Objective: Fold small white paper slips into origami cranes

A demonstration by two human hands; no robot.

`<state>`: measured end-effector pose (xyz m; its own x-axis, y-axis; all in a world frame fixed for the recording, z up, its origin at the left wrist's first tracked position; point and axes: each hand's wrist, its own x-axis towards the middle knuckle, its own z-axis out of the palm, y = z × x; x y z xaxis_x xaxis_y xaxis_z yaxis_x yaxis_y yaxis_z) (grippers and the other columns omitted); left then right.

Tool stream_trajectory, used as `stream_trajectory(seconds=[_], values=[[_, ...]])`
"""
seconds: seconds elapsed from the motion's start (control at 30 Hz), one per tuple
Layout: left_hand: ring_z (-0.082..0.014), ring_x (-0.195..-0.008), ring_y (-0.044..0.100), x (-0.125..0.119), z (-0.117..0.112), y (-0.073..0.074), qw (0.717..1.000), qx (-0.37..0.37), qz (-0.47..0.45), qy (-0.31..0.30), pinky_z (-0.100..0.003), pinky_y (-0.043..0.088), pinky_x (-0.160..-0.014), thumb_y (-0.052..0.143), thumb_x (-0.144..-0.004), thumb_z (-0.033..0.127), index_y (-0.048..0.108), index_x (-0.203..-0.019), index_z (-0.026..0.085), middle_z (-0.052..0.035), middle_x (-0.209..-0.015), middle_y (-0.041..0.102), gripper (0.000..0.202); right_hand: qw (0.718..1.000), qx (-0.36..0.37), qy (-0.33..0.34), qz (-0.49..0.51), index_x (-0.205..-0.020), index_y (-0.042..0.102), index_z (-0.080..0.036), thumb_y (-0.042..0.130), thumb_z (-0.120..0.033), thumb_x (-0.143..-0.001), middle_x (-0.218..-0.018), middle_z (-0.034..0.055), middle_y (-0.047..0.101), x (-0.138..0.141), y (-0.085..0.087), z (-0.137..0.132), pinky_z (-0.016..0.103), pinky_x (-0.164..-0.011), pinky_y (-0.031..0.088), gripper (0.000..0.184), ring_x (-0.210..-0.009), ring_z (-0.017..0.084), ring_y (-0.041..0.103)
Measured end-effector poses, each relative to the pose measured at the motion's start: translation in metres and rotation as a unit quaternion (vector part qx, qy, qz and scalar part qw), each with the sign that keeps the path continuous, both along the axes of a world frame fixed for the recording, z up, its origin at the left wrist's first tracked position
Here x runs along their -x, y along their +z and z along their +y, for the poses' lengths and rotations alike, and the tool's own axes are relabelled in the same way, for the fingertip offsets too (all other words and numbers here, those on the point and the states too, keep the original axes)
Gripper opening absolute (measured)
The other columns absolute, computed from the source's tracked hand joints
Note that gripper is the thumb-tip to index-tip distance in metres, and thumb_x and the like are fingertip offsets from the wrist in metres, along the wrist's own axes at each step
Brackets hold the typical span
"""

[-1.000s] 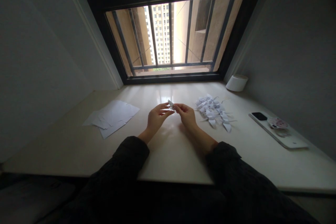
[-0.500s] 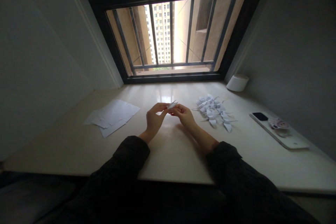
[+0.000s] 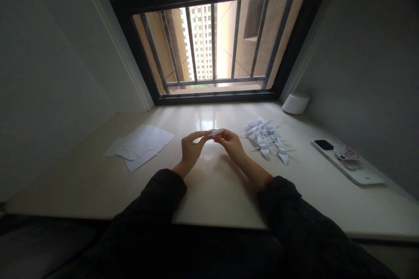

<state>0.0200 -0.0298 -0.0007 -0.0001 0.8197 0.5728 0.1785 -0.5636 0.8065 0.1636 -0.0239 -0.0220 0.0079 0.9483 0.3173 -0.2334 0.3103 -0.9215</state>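
A small folded piece of white paper [image 3: 216, 132] is pinched between the fingertips of both hands, held just above the pale table [image 3: 212, 192]. My left hand [image 3: 191, 148] grips its left end with thumb and fingers closed. My right hand [image 3: 231, 143] grips its right end the same way. The paper lies nearly flat between them. Both forearms wear dark sleeves.
A heap of several small folded white paper figures [image 3: 266, 138] lies right of my hands. Loose white sheets [image 3: 139, 146] lie to the left. A phone in a white case [image 3: 347, 161] rests at the right, a white round object [image 3: 295, 102] by the barred window [image 3: 214, 45].
The folded paper has turned from pointing up and tilted to lying nearly flat between my fingertips. Both hands stayed in about the same place.
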Motion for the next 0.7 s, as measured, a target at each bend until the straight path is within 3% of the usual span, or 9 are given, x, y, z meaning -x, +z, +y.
stream_trajectory(seconds=[0.17, 0.33, 0.7], values=[[-0.0189, -0.081, 0.068, 0.003, 0.003, -0.001, 0.999, -0.037, 0.033, 0.018, -0.033, 0.053, -0.079, 0.069, -0.073, 0.032, 0.074, -0.084, 0.025, -0.0021, -0.086, 0.073, 0.014, 0.999, -0.035, -0.038, 0.004, -0.093, 0.060, -0.025, 0.077, -0.038, -0.060, -0.084, -0.0002, 0.067, -0.003, 0.004, -0.001, 0.030, -0.071, 0.052, 0.039, -0.076, 0.016, 0.063], [-0.0185, -0.083, 0.068, 0.004, 0.004, 0.000, 0.997, -0.039, 0.055, 0.022, -0.033, 0.054, -0.079, 0.067, -0.075, 0.034, 0.073, -0.085, 0.025, -0.0016, -0.087, 0.073, 0.014, 0.994, -0.076, -0.043, -0.073, -0.080, 0.068, -0.023, 0.074, -0.039, -0.066, -0.084, 0.0025, 0.070, -0.010, 0.006, 0.000, 0.035, -0.078, 0.052, 0.022, -0.076, 0.018, 0.065], [-0.0196, -0.084, 0.068, 0.005, 0.006, 0.000, 0.999, -0.009, 0.041, -0.015, -0.034, 0.053, -0.083, 0.068, -0.074, 0.033, 0.073, -0.086, 0.022, -0.0034, -0.088, 0.073, 0.016, 0.994, -0.030, -0.052, -0.092, -0.074, 0.074, -0.024, 0.078, -0.039, -0.060, -0.076, 0.0032, 0.074, -0.014, 0.009, 0.001, 0.035, -0.074, 0.054, 0.021, -0.074, 0.022, 0.068]])
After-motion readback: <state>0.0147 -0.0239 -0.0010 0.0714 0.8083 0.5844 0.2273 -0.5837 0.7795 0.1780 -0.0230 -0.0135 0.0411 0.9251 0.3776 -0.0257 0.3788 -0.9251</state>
